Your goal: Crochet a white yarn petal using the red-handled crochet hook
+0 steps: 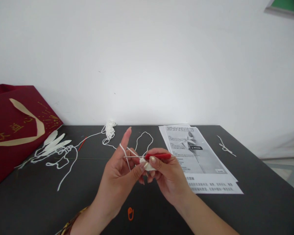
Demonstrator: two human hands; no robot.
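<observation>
My left hand [120, 178] pinches a small white crochet piece [150, 167] between thumb and fingers. Its index finger points up with white yarn [123, 149] looped round it. My right hand [168, 173] grips a crochet hook by its red handle [161, 156], and its fingers also touch the lower side of the piece. The hook's thin metal shaft [132, 157] points left, across the top of the work and close to the strand from the raised finger. Fingers partly cover the crochet piece.
A white yarn bundle [110, 129] lies by the wall. White crocheted petals [54, 143] with loose tails rest at left near a dark red bag [17, 120]. An orange stitch marker [130, 213] lies in front, printed sheets [198, 153] at right, a short yarn piece [225, 147] beyond them.
</observation>
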